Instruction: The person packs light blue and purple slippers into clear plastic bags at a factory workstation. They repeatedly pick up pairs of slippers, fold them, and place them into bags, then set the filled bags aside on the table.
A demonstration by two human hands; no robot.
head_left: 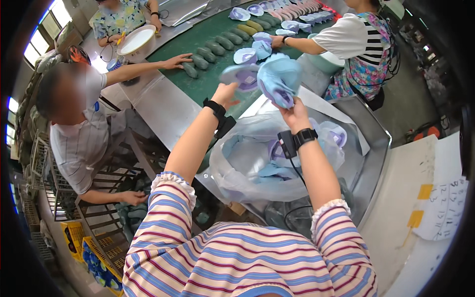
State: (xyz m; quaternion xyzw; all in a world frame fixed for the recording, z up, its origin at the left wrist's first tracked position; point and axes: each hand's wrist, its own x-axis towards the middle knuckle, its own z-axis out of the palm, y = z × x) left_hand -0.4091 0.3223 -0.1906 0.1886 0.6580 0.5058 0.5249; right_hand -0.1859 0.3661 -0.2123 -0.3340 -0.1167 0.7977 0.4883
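Note:
My right hand (296, 115) grips the lower end of a light blue, soft fabric piece with a purple inside (280, 74), holding it up over the bag. To its left, my left hand (225, 95) pinches the edge of a flatter blue-and-purple fabric piece (246, 78), which is smeared by motion. The two pieces are close together and overlap in view. Below my forearms a clear plastic bag (225, 173) lies open, with more pieces like these (277, 171) inside. Several more blue-and-purple pieces (246, 56) lie on the green tabletop just beyond.
On the green conveyor-like table (173, 47) runs a row of dark green, stuffed oblong shapes (214, 48). A co-worker at left (79, 114) touches the nearest one. Another co-worker at right (363, 49) reaches for a blue piece. A white basin (137, 39) stands far left.

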